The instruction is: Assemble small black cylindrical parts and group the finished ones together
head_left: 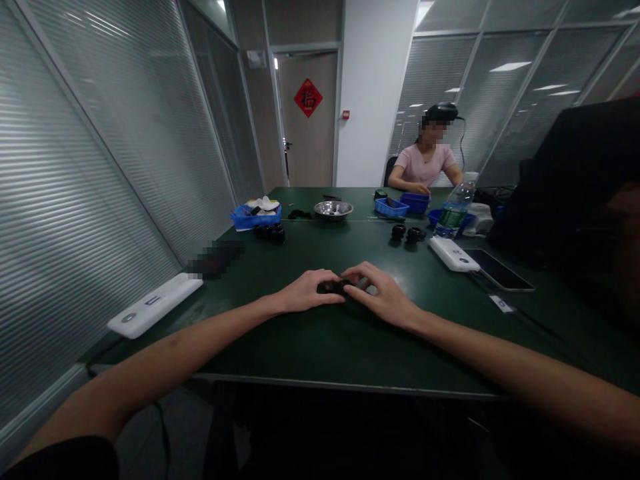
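1. The left hand (305, 291) curls thumb and fingers round a small black part (334, 287); the right hand (383, 295) pinches its other end at 3 o'clock. The part sits between both sets of fingertips, its outline mostly hidden.
2. Beneath lies the smooth, dark-green table (310, 353), faintly glossy.
3. Chunky, rounded black pieces (270, 233) stand at 10 o'clock from the hands; similar black cylinders (405, 233) stand at 2.
4. At 9 o'clock rests a smooth white slab (155, 305) with rounded corners.
5. At 12 o'clock, a shiny round metal bowl (334, 212) holds small pale bits.
6. At 10 o'clock, a blue plastic basket (243, 221) carries white and dark items.
7. Near 1 o'clock, a lighter-blue slatted basket (393, 211) contains dark objects.
8. At 2 o'clock, a clear ribbed bottle (454, 210) wears a green label.
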The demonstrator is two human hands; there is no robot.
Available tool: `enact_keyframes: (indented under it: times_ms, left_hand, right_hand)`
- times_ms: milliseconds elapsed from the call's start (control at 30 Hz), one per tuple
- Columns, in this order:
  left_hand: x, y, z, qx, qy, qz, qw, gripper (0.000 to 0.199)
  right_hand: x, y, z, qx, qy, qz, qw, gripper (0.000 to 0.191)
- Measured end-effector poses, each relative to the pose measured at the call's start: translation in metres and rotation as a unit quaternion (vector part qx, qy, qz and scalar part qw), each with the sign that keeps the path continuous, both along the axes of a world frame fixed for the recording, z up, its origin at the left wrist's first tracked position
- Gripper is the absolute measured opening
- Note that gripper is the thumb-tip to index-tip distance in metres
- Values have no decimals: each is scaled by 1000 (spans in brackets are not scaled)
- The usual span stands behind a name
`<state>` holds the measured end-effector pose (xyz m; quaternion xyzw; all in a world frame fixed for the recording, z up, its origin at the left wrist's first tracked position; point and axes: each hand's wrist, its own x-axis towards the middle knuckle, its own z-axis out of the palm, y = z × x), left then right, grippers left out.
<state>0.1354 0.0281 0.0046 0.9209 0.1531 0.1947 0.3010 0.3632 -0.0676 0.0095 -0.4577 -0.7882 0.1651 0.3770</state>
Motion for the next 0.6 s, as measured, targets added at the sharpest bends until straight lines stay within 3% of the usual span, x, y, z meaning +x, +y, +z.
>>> enact_keyframes:
  times_ms: [267, 467, 600]
  left_hand:
    - [0, 0, -1, 3, -1, 6, 1000, 41]
    - [0, -1, 2, -4, 4, 3, 1000, 42]
    - [-1, -1, 2, -5, -3, -2, 1000, 41]
  right_hand:
    - [2, 1, -1, 2, -1, 47, 999, 23]
    - [2, 1, -2, -6, -15, -8, 1000, 25]
    - [2, 0, 1, -1, -10, 39, 999, 21]
